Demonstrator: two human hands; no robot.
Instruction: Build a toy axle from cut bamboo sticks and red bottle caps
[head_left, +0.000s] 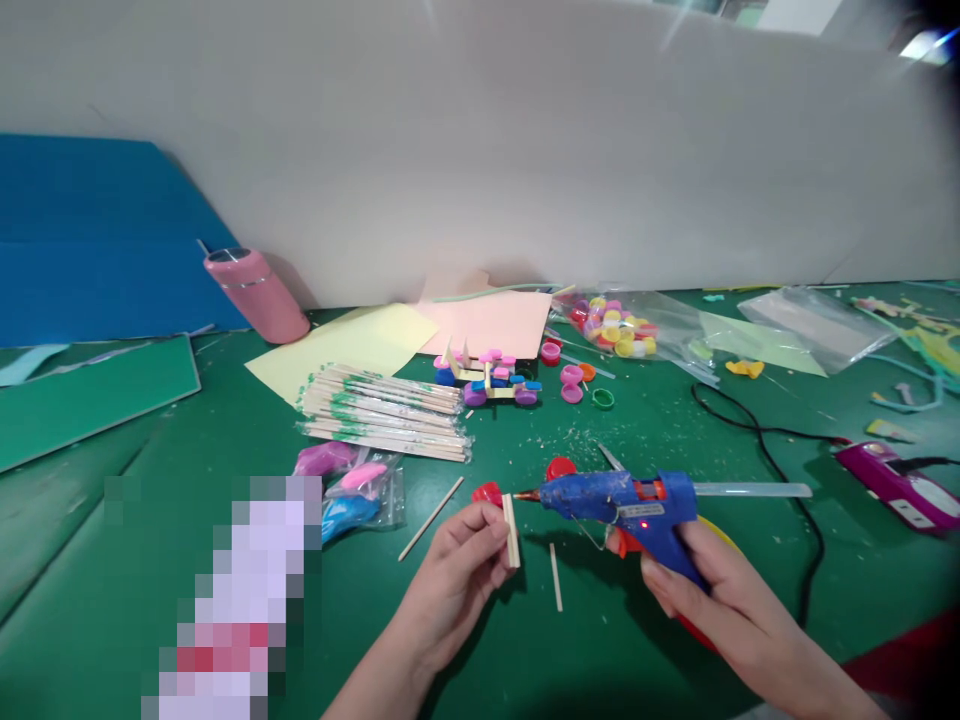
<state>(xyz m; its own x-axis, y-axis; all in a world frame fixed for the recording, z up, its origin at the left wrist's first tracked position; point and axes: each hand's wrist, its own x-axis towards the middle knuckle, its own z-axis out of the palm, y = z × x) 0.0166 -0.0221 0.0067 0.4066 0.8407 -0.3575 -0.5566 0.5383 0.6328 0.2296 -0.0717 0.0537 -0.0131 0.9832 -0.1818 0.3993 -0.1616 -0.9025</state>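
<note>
The left hand [465,565] pinches a few short wooden sticks [513,535] between thumb and fingers, the digits closed on their near side. The sticks stand nearly upright, side by side, their upper ends rising just past the thumb tip and their lower ends reaching down beside the curled fingers. The right hand [724,595] is closed around the handle of a blue glue gun [592,495], with a fingertip at the orange trigger [628,543]. The gun's body runs from those fingers across toward the left hand, and its nozzle [529,496] sits right by the upper ends of the held sticks, just above the left thumb; whether it touches them cannot be told. A clear glue stick [750,490] juts from the gun's back, above the right hand.

Just beyond the left fingertips lies a red cap [487,492]. One loose stick [431,518] rests on the green table [600,660] near the left hand, on its outer side, and a shorter loose stick [556,577] lies between the two hands. Farther beyond the left fingers are plastic-wrapped sticks [382,410] and a small model cart [499,385].
</note>
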